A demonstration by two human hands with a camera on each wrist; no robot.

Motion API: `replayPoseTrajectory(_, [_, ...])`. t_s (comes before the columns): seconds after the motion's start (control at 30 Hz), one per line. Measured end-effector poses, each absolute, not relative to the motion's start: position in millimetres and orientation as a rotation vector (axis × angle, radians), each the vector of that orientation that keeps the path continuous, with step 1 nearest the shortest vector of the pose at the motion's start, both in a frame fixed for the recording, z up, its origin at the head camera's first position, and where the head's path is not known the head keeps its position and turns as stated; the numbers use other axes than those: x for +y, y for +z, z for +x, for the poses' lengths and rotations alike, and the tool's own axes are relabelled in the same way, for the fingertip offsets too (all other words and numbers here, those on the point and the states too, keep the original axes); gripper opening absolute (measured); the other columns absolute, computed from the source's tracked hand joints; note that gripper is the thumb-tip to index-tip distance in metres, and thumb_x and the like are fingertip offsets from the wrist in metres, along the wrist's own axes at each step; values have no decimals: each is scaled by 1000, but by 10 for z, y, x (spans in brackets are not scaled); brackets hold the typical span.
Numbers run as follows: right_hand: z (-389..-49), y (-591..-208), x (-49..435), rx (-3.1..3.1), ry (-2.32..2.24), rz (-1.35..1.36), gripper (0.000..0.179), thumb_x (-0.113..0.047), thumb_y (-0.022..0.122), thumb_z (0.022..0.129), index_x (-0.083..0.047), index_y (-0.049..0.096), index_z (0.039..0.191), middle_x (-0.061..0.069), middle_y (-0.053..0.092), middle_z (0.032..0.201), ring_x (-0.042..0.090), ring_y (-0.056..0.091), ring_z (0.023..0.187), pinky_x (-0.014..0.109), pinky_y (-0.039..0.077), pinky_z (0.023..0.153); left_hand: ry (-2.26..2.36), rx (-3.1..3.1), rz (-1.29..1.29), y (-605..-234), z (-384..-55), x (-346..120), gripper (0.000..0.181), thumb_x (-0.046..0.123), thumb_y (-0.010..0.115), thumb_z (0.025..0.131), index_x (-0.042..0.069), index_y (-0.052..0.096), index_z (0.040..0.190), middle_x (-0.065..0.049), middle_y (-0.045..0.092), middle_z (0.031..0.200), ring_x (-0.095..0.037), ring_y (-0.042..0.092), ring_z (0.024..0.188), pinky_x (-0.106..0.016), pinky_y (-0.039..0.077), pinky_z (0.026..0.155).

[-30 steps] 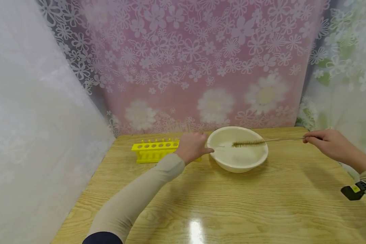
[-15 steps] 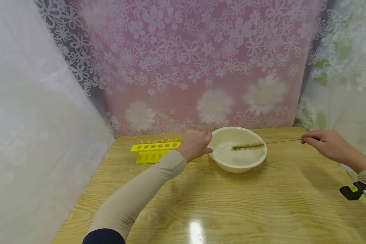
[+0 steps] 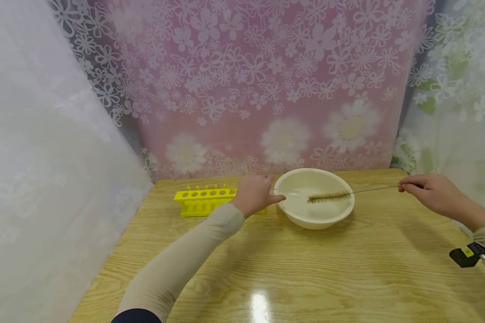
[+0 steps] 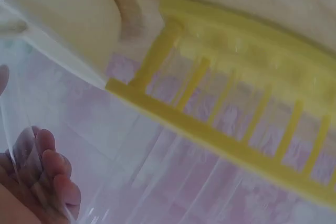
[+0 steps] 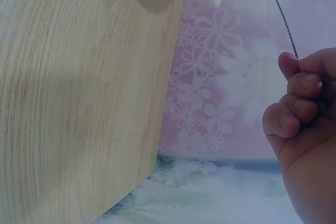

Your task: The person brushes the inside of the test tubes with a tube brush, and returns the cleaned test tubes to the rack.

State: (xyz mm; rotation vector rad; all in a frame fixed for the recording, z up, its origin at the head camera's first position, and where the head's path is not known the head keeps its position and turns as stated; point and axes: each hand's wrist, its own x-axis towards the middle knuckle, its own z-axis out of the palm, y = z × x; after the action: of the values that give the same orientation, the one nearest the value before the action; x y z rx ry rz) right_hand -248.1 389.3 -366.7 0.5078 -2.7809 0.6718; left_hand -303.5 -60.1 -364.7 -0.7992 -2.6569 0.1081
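Note:
My left hand (image 3: 254,195) holds a clear test tube (image 4: 32,161), its fingers curled round the glass. In the head view the tube's end (image 3: 293,192) points right, over the left side of a cream basin (image 3: 315,222). My right hand (image 3: 436,193) pinches the twisted wire handle of a test tube brush (image 3: 329,196) between thumb and forefinger. The bristles hang above the basin, apart from the tube and facing its end. Behind my left hand stands a yellow test tube rack (image 3: 202,195), partly hidden by that hand.
Several clear test tubes (image 4: 163,166) stand in the rack's right part, faint against the backdrop. The wooden table (image 3: 307,273) runs back to a pink flowered curtain (image 3: 246,89). Pale sheets hang on the left and right sides.
My left hand shifted slightly right, then back left, and the tube's tilt changed to nearly level. The brush has dropped a little at the bristle end. Both grips look the same.

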Motion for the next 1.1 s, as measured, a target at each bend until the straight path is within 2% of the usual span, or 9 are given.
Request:
replayPoseTrajectory(0.1, [-2484,-3675,3880,-2771,661,520,26,-6,51,104,7,69,115,21,73,103,-19,49,79,25,41,57,-180,-2742,-737,-3653,-3005,-676,50,71,59,89,22,66,94,8,58,62,-10,46,45,-25,31,42])
replayPoseTrajectory(0.2, [-2485,-3683,3870,-2769,665,522,25,-6,51,104,7,70,115,20,74,102,-21,48,82,25,44,58,-578,-2783,-695,-3642,-2985,-772,43,68,57,93,25,65,88,8,61,68,-11,49,51,-27,40,49])
replayPoseTrajectory(0.4, [-2503,-3693,3844,-2769,666,523,25,-6,51,104,7,70,115,19,74,101,-19,50,79,25,45,58,-1415,-2608,-602,-3613,-2982,-992,25,40,59,100,18,71,100,-5,65,85,-28,54,69,-32,44,60])
replayPoseTrajectory(0.53, [-2516,-3709,3825,-2773,656,526,26,-7,51,104,7,69,115,19,74,102,-15,53,76,25,42,57,-1763,-2317,-532,-3560,-2952,-1124,21,19,53,102,8,70,108,-5,62,85,-28,52,71,-34,46,64])
replayPoseTrajectory(0.63, [-2523,-3718,3820,-2774,641,530,26,-7,50,105,7,70,115,19,74,102,-13,53,75,26,40,57,-1805,-2198,-479,-3532,-2948,-1226,21,19,52,104,8,68,111,-4,60,87,-22,55,74,-35,50,71])
replayPoseTrajectory(0.7, [-2523,-3719,3817,-2781,643,529,27,-7,49,105,7,69,116,20,73,103,-11,52,72,26,39,57,-1768,-2171,-446,-3557,-2979,-1306,21,23,53,105,12,67,115,-4,62,92,-23,59,81,-31,51,76])
replayPoseTrajectory(0.83, [-2536,-3707,3802,-2789,661,532,28,-8,48,106,7,69,117,22,73,104,-7,53,69,26,37,57,-1685,-2129,-385,-3544,-2964,-1475,25,31,57,104,16,66,123,-7,65,105,-28,62,96,-37,50,86])
replayPoseTrajectory(0.97, [-2554,-3701,3803,-2785,673,530,27,-8,48,106,7,69,117,22,73,105,-11,54,74,25,41,58,-1616,-2064,-325,-3567,-2990,-1630,29,31,60,103,15,64,127,-8,65,113,-27,61,100,-40,49,89])
replayPoseTrajectory(1.1, [-2558,-3719,3804,-2789,684,520,27,-8,48,106,6,69,117,23,73,105,-12,53,75,26,40,57,-1552,-2054,-260,-3623,-3048,-1739,31,33,62,102,16,64,127,-5,66,115,-21,61,101,-39,49,92])
